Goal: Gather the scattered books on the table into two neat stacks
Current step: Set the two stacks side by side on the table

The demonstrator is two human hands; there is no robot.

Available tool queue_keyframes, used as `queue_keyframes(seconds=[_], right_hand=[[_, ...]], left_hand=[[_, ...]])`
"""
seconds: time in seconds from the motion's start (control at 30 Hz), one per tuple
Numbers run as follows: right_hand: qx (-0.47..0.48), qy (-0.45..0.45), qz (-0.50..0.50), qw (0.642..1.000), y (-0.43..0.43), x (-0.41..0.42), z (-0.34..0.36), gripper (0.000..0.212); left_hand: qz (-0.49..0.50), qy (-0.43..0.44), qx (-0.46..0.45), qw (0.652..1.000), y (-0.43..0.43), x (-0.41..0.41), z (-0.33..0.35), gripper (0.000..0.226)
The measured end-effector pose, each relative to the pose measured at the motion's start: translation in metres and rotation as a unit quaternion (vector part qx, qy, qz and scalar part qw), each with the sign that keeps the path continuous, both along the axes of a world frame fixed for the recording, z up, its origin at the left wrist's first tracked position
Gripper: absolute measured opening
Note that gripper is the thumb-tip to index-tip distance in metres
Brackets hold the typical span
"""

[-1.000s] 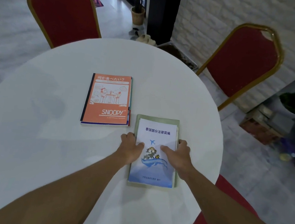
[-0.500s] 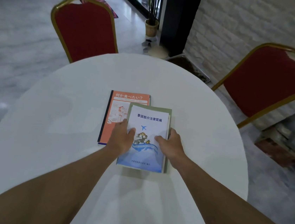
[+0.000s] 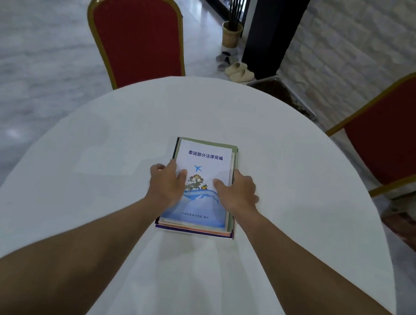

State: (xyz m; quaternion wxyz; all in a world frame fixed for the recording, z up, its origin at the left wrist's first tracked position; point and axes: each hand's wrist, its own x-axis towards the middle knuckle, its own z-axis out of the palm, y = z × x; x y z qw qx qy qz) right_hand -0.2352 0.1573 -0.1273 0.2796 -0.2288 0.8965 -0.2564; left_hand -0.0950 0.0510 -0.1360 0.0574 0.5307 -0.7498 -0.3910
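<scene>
One stack of books (image 3: 205, 157) lies in the middle of the round white table (image 3: 96, 170). Its top book has a white and blue cover with an aeroplane and Chinese title. A green book lies under it, and orange and dark edges (image 3: 193, 230) show at the stack's near side. My left hand (image 3: 166, 185) grips the stack's left edge, thumb on the cover. My right hand (image 3: 236, 193) grips the right edge the same way. The orange Snoopy book is hidden beneath, apart from its edge.
A red chair with a gold frame (image 3: 137, 38) stands at the table's far side, another red chair (image 3: 402, 127) at the right. Slippers (image 3: 238, 71) and a potted plant (image 3: 231, 30) sit on the floor beyond. A dark tray (image 3: 284, 94) lies by the brick wall.
Both hands carried the white-blue and green books left and away, onto the orange Snoopy book. Two separate piles have become one stack.
</scene>
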Motion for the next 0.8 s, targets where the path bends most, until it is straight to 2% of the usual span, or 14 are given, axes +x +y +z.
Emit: queue_keyframes(seconds=[0.07,0.13,0.2,0.27,0.33,0.5,0.67,0.8], right_hand=[[-0.014,0.019,0.01,1.0,0.002,-0.002,-0.006,0.044],[-0.069,-0.038,0.018,0.997,0.009,-0.001,-0.013,0.057],[-0.111,-0.095,0.018,0.989,0.015,0.004,-0.021,0.072],[-0.148,-0.106,0.007,0.983,0.016,0.008,-0.028,0.061],[-0.182,-0.127,-0.017,0.975,0.014,0.012,-0.031,0.059],[-0.208,-0.165,-0.048,0.963,0.013,0.016,-0.043,0.066],[-0.23,-0.152,-0.049,0.96,0.015,0.017,-0.04,0.044],[-0.24,-0.162,-0.045,0.956,0.022,0.019,-0.041,0.045]], left_hand=[[-0.007,0.029,-0.023,0.999,-0.003,0.005,-0.004,0.033],[-0.02,0.073,-0.024,0.997,-0.007,0.01,-0.008,0.037],[-0.019,0.12,0.044,0.992,-0.009,0.012,-0.011,0.049],[-0.012,0.172,0.099,0.98,-0.006,0.012,-0.016,0.053],[0.001,0.201,0.098,0.975,-0.002,0.01,-0.021,0.052],[0.023,0.175,0.098,0.979,0.003,0.011,-0.028,0.049],[0.033,0.159,0.102,0.981,0.003,0.013,-0.029,0.049],[0.021,0.163,0.094,0.982,0.011,0.014,-0.032,0.05]])
